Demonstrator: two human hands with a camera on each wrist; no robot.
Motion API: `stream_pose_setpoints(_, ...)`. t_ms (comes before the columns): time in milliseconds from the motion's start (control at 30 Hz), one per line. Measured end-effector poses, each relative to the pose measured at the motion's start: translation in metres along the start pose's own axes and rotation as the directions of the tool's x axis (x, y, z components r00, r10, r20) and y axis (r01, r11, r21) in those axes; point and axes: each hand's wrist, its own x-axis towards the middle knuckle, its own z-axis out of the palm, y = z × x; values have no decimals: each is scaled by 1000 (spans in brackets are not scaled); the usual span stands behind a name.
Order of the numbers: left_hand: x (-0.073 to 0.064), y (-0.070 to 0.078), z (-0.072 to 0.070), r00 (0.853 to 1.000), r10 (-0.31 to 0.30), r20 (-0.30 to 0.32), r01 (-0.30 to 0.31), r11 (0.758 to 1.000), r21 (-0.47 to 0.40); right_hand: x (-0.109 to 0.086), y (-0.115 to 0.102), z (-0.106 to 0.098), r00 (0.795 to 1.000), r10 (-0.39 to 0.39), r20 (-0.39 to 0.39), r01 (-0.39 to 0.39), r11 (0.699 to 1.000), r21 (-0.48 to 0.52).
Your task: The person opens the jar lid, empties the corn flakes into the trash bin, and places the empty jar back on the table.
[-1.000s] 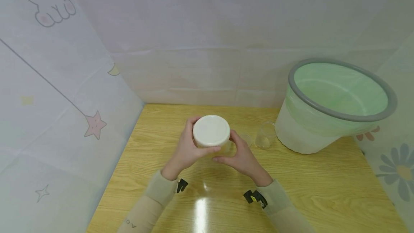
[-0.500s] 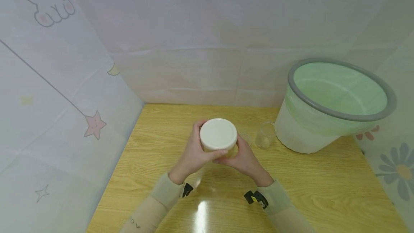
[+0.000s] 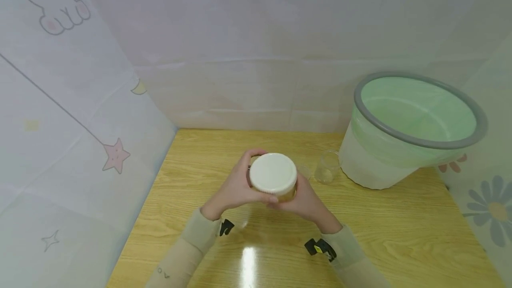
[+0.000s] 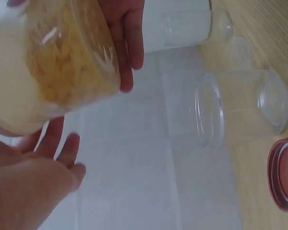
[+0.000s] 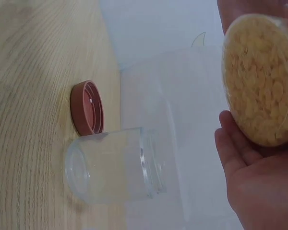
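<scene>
Head view: flat, hazy light, hard glare on bench at 6 o'clock. Wrist views dimmer, soft; left wrist: highlights on jar, 10 o'clock.

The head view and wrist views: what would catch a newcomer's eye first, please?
Probably the green bin at the far right of the table. Next, the white-lidded jar of yellow pieces between left hand and right hand. The right wrist view shows a clear jar near a red lid.
</scene>
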Motion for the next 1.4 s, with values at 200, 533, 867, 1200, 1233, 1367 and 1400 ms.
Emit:
stream_pose_setpoints(200,5,5,-6,989,69,131,-69,998,-3,-4,-9,-1,997,-1,73,-2,999,50)
stream_pose_setpoints(533,4,10,-2,987,101,124,-93,994,-65,-6,-14,5,997,-23,73,13,991,137)
stream_pose_setpoints(867,1,10,4,987,155,32,-155,988,2,-7,-11,12,998,-31,48,25,992,122)
stream_pose_setpoints(1200,-1,11,6,987,162,-7,-161,986,52,-6,-13,14,998,-58,13,57,997,48)
stream_pose_setpoints(1233,-1,11,6,987,163,-11,-162,985,56,-7,-14,15,999,-51,9,50,998,43)
stream_pose_setpoints(1367,-2,12,6,985,171,-27,-169,983,68,-7,-18,16,1000,-24,-12,25,999,30)
stream_pose_setpoints(1400,-2,13,6,984,174,-31,-171,983,71,-7,-18,17,1000,-22,-16,22,999,23)
